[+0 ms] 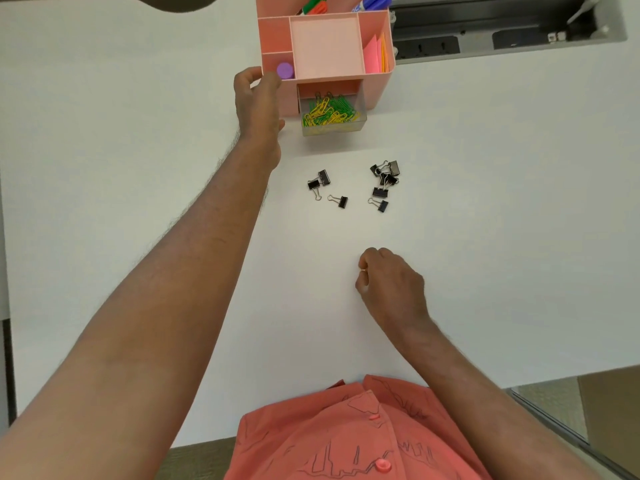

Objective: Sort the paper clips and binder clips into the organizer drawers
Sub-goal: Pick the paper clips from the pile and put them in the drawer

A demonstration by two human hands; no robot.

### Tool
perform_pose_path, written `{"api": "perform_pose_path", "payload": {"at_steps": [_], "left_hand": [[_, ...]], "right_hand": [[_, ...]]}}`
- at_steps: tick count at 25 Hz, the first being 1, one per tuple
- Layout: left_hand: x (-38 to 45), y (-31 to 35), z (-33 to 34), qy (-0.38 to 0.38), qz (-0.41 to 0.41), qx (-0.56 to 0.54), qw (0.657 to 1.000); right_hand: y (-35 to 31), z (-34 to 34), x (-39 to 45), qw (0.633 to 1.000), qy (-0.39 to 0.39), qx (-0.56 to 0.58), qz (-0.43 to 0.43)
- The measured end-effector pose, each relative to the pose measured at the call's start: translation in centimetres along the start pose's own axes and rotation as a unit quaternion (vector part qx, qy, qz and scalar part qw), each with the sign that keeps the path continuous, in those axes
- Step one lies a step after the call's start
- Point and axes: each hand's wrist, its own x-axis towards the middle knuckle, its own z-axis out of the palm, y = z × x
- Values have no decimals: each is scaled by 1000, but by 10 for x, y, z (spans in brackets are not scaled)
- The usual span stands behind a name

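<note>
A pink desk organizer [377, 88] stands at the far middle of the white table. Its clear drawer [334, 128] is pulled out and holds several green and yellow paper clips [329, 110]. My left hand [258, 102] grips the organizer's left front corner. Black binder clips lie in two loose groups in front of the drawer, one on the left [325, 188] and one on the right [384, 183]. My right hand [389, 282] rests closer to me, fingers pinched on a small pale paper clip [363, 269].
The organizer's top compartments hold a purple cap [285, 70], pink and orange sticky notes [375, 55] and markers [372, 1] at the back. A recessed cable tray with sockets [485, 39] runs along the far right. The table's near edge [207, 441] is by my body.
</note>
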Motion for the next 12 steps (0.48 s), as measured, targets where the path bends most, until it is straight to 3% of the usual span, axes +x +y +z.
{"api": "perform_pose_path", "payload": {"at_steps": [7, 10, 12], "left_hand": [[1, -1, -2, -2, 3, -1, 1000], [3, -2, -2, -4, 5, -3, 1000], [5, -4, -2, -4, 5, -3, 1000]], "right_hand": [[-3, 7, 7, 997, 37, -53, -48], [-3, -1, 12, 999, 27, 0, -37], [-10, -22, 27, 995, 1, 94, -23]]}}
